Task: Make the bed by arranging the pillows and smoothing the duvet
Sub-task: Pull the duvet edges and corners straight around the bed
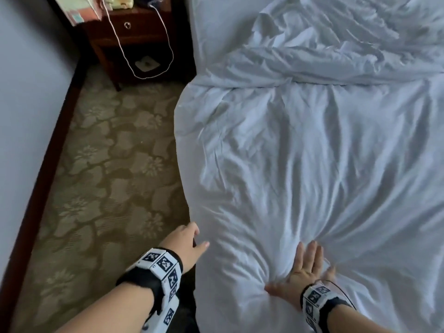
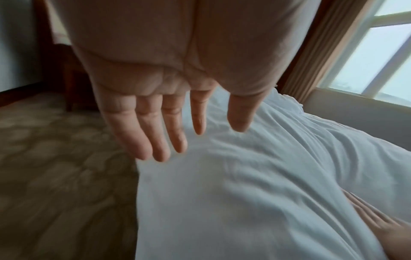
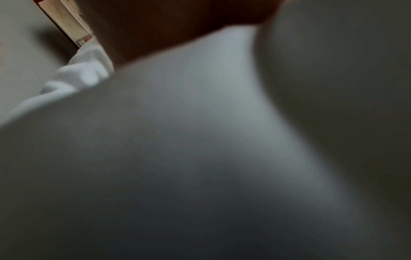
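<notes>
A white duvet [image 1: 312,164] covers the bed, creased, with a bunched fold across its far part. My right hand [image 1: 300,272] lies flat on the duvet near its front edge, fingers straight and spread, pressing the cloth so that wrinkles fan out from it. My left hand [image 1: 189,241] hovers at the bed's left edge with straight fingers, holding nothing. In the left wrist view the left hand [image 2: 169,123] hangs open above the duvet [image 2: 244,193] edge. The right wrist view is blurred and shows only white cloth [image 3: 177,123]. No pillow is in view.
A dark wooden nightstand [image 1: 134,39] with a drawer and a dangling white cable [image 1: 165,49] stands at the far left of the bed. Patterned carpet [image 1: 108,176] runs between the bed and the wall. A window [image 2: 382,52] with curtains lies beyond the bed.
</notes>
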